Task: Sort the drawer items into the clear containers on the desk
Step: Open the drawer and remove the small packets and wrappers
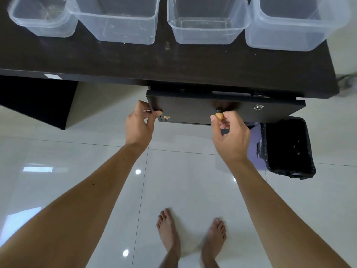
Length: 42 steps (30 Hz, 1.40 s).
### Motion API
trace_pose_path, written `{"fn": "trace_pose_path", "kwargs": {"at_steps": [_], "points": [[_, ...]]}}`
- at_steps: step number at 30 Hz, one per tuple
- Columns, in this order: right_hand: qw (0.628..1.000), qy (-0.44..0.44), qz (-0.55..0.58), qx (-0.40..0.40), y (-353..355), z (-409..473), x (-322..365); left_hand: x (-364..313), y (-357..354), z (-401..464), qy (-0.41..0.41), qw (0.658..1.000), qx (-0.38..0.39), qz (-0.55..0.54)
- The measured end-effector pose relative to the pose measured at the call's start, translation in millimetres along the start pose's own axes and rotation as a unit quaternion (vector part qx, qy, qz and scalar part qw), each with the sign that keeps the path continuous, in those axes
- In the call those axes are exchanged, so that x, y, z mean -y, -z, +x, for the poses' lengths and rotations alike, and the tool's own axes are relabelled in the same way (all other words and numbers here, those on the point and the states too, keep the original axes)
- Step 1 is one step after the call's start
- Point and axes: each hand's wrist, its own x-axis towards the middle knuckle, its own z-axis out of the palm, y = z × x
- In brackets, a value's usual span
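A dark drawer (237, 113) under the desk's front edge stands open by a narrow gap; its contents are hidden. My left hand (138, 124) grips the drawer front's left corner, thumb on its face. My right hand (230, 134) pinches the small tan knob (219, 116) at the middle of the drawer front. Several empty clear containers stand in a row on the dark desk (135, 59): a small one (43, 16) at far left, then a larger one (116, 20), another (206, 22), and one at far right (289, 24).
A silver lock (258, 107) sits at the right of the drawer front. A bin with a black liner (287, 147) stands on the floor at the right under the drawer. White glossy floor tiles (77, 155) lie below, with my bare feet (191, 236).
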Motion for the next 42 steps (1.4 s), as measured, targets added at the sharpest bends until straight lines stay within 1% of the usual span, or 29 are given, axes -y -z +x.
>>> {"fn": "trace_pose_path", "kwargs": {"at_steps": [6, 9, 14, 31, 37, 42], "points": [[1.000, -0.001, -0.007, 0.013, 10, -15, 4, 2, 3, -21, 0.013, 1.000, 0.012, -0.006], [1.000, 0.004, -0.006, 0.017, 23, -43, 6, 13, 7, -47, -0.002, 1.000, 0.024, -0.007], [1.000, -0.020, 0.011, 0.020, 40, -88, 11, 24, 11, -95, 0.000, 1.000, 0.006, 0.011], [0.996, -0.022, 0.042, 0.075, 81, -144, 14, 23, 16, -171, 0.046, 0.999, -0.024, 0.011], [0.995, -0.029, 0.029, 0.090, 89, -154, 15, 24, 19, -183, 0.043, 0.999, -0.018, 0.014], [0.994, -0.036, 0.022, 0.105, 97, -163, 16, 25, 21, -197, 0.060, 0.998, -0.015, 0.009]]}}
